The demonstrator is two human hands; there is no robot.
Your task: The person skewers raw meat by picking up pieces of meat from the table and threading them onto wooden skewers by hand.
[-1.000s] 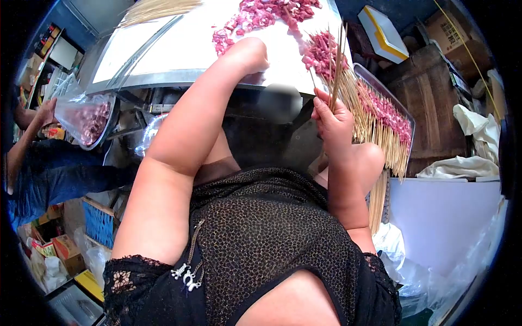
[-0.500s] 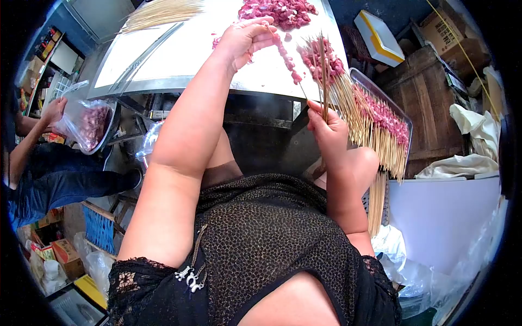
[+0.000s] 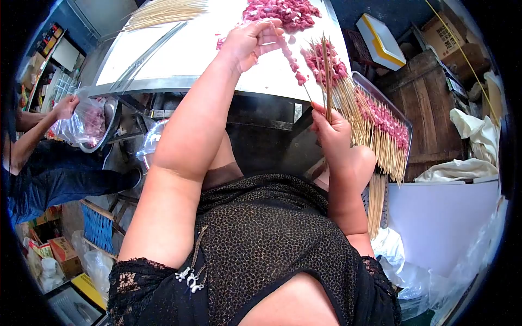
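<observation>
Though crowded, tray point(image 3: 368, 81) w/ skewers point(image 3: 389, 157)

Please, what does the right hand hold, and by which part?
The right hand holds a skewer by its bare end, and loose sticks by their lower part.

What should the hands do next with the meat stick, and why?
I think the left hand should gently ease the meat a tiny bit down the stick. Its fingers are up by the top of the meat, and bare stick shows below the lowest piece. The right hand has the stick's lower part, so it could probably keep it steady.
</observation>
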